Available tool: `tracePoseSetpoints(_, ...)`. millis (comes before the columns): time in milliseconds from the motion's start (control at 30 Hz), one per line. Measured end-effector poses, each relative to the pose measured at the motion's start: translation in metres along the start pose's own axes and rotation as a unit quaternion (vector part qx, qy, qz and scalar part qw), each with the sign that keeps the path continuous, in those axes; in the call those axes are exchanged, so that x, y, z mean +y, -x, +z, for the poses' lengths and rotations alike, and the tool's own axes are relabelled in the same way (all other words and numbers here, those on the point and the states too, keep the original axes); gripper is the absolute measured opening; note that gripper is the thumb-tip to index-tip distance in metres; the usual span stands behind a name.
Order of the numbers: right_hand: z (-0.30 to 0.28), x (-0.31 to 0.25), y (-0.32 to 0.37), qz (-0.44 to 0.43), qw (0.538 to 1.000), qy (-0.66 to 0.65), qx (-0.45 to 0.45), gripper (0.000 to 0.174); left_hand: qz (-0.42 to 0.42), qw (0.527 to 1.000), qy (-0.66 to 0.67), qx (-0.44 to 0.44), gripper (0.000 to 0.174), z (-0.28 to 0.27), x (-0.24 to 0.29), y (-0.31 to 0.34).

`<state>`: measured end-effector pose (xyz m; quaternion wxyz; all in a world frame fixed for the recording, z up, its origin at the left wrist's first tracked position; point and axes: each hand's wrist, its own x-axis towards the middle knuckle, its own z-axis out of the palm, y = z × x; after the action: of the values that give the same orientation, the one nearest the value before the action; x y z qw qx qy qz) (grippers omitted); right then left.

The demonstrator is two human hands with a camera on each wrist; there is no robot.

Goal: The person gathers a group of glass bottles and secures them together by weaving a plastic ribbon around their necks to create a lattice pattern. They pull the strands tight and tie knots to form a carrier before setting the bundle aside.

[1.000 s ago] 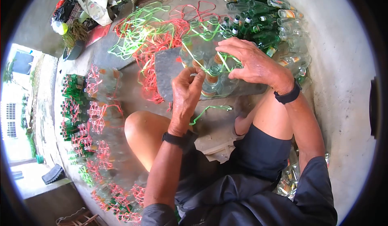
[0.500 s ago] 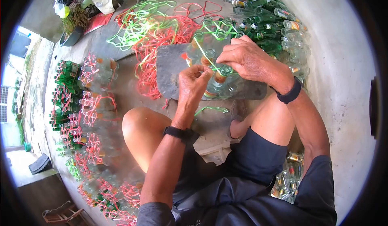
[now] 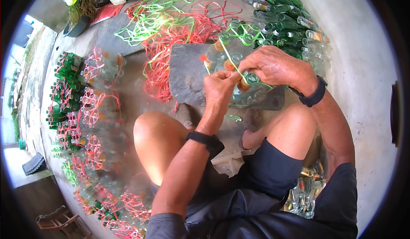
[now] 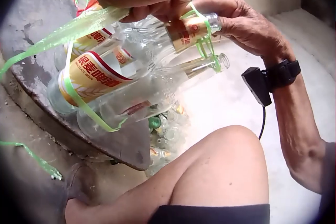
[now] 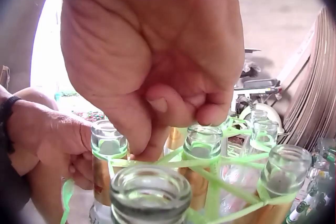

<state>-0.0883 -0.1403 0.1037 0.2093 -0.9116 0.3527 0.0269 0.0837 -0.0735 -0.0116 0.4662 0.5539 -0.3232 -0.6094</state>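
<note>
A group of clear glass bottles (image 4: 97,79) with gold and red labels stands on a dark slab (image 3: 185,83) in front of the knees. Green plastic strapping (image 5: 239,158) runs around and between the bottle necks. My left hand (image 3: 218,91) pinches a flat length of the green strap (image 4: 63,34), which trails off to the side in the left wrist view. Close beside it, my right hand (image 3: 277,66) reaches down over the bottle tops with curled fingers, its thumb and forefinger pinching strap between the necks (image 5: 107,142). The fingertips of both hands nearly meet.
Tangled red strapping (image 3: 160,72) and green strapping (image 3: 147,27) lie beyond the slab. Loose green bottles (image 3: 286,29) are stacked along the right wall. Strapped bottle bundles (image 3: 96,106) line the left side. A short green strip (image 4: 34,161) lies on the floor.
My right hand has come down and curled its fingers in at the bottle necks. My left hand has moved right, toward it, and the two hands are now close together.
</note>
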Motion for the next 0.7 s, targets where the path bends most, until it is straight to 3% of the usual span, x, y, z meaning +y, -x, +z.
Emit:
tracePoseSetpoints(300,-0.018,-0.004,-0.011,0.023,0.995,0.030,-0.096,0.030,0.001,0.999,0.054,-0.009,0.029,0.007,-0.005,-0.001)
tracePoseSetpoints(500,-0.018,-0.013,-0.004,0.004,0.996,0.035,-0.078,0.015,-0.001,1.000,0.008,0.010,0.031,0.013,0.002,0.000)
tracePoseSetpoints(567,-0.019,-0.016,-0.001,-0.011,0.998,0.051,-0.032,0.010,0.009,1.000,-0.018,0.023,0.032,0.014,0.001,0.000)
tracePoseSetpoints(700,-0.022,-0.014,0.001,-0.027,0.996,0.086,-0.016,0.012,0.034,0.999,0.003,0.001,0.034,0.014,-0.004,-0.002)
